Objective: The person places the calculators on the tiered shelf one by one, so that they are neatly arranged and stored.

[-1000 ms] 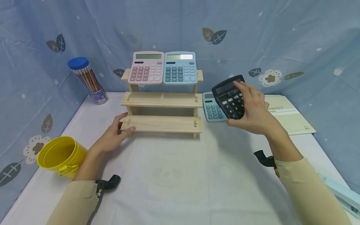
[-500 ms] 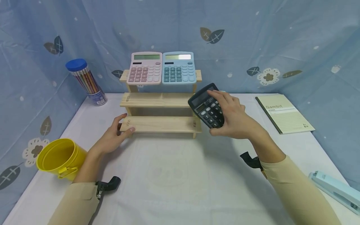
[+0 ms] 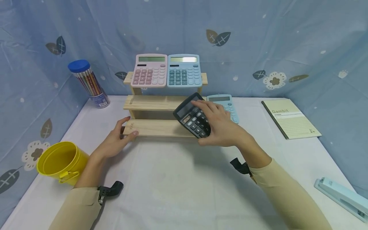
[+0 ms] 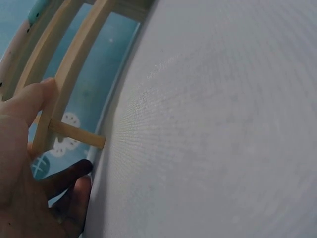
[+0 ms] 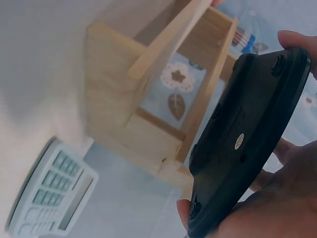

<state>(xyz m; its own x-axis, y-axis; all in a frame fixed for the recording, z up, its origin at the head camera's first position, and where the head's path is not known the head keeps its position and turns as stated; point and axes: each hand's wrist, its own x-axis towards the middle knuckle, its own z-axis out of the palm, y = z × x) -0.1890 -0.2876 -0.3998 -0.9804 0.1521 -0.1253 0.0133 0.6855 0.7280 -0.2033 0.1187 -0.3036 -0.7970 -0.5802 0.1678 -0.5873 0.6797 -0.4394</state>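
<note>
My right hand point(image 3: 222, 127) grips a black calculator point(image 3: 188, 115) by its sides, thumb below and fingers at the upper edge. It is tilted, in the air in front of the right end of a three-tier wooden shelf rack point(image 3: 152, 127). In the right wrist view the black back of the calculator point(image 5: 242, 134) shows. My left hand point(image 3: 113, 142) holds the left end of the lowest shelf, thumb on its front edge; the left wrist view shows the thumb point(image 4: 42, 91) on the wood. A pink calculator point(image 3: 149, 71) and a blue calculator point(image 3: 184, 71) lean side by side on the top tier.
Another light blue calculator point(image 3: 221, 99) lies right of the rack, partly behind my right hand. A notebook point(image 3: 290, 118) and a pale blue stapler point(image 3: 343, 198) are further right. On the left stand a yellow bucket point(image 3: 63, 159) and a tub of pencils point(image 3: 89, 83).
My right hand has carried the black calculator left and slightly down, from over the loose blue calculator to in front of the rack. My left hand stays at the shelf end.
</note>
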